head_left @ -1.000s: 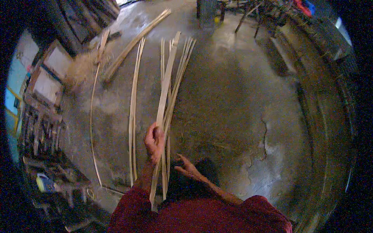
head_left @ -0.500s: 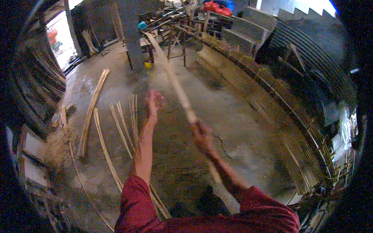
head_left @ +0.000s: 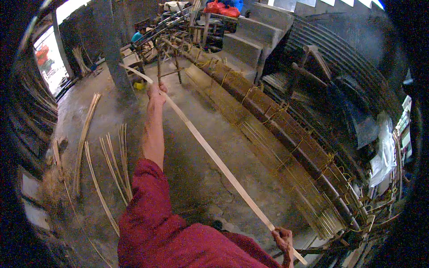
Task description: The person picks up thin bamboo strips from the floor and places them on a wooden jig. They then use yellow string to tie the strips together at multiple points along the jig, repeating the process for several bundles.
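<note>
A long, flat, pale bamboo strip [head_left: 214,152] runs slantwise from the far left to the near right, held above the floor. My left hand [head_left: 156,94], arm stretched forward, is closed round it near its far end, and a short length sticks out beyond the fist. Close to my body at the lower right, my right hand [head_left: 284,240] grips the strip near its other end, with its tip poking out below the fingers. Between the hands the strip is nearly straight.
Several bamboo strips [head_left: 105,192] and a strip bundle [head_left: 86,143] lie on the concrete floor at left. A long trough-like frame [head_left: 272,127] tied with yellow cords stretches along the right, beside concrete steps [head_left: 243,42]. A pillar [head_left: 114,53] and wooden stand [head_left: 170,69] stand ahead.
My right hand has moved back to the lower right along with the strip. My left hand, open and apart from the strip before, has reached forward and closed on it. The view has turned right.
</note>
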Motion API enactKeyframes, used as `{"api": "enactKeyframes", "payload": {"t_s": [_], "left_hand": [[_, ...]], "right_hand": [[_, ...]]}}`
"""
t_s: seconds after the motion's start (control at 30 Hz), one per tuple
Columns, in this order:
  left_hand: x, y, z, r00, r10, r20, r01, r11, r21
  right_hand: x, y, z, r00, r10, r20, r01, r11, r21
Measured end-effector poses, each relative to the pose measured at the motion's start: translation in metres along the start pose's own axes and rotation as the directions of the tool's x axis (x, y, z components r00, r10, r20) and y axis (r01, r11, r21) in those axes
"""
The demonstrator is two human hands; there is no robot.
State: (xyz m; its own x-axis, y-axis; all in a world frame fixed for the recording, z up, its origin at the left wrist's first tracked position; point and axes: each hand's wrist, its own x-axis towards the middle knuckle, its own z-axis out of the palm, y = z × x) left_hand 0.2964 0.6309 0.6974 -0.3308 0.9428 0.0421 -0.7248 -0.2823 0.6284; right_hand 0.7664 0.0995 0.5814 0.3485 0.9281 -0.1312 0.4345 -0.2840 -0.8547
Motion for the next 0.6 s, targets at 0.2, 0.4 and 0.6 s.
{"api": "enactKeyframes", "payload": {"t_s": [0.2, 0.4, 0.6], "left_hand": [[0.057, -0.083, 0.034, 0.992, -0.033, -0.126, 0.055, 0.982, 0.179], [0.082, -0.172, 0.135, 0.974, -0.227, -0.016, 0.224, 0.97, -0.098], [0.149, -0.308, 0.183, 0.895, -0.417, 0.156, 0.429, 0.902, -0.053]], "right_hand": [[0.002, 0.015, -0.077, 0.965, 0.075, -0.251, -0.013, 0.971, 0.241], [0.032, -0.05, -0.136, 0.827, -0.032, -0.561, -0.086, 0.98, -0.182], [0.081, -0.071, -0.182, 0.805, -0.165, -0.569, -0.257, 0.769, -0.585]]}}
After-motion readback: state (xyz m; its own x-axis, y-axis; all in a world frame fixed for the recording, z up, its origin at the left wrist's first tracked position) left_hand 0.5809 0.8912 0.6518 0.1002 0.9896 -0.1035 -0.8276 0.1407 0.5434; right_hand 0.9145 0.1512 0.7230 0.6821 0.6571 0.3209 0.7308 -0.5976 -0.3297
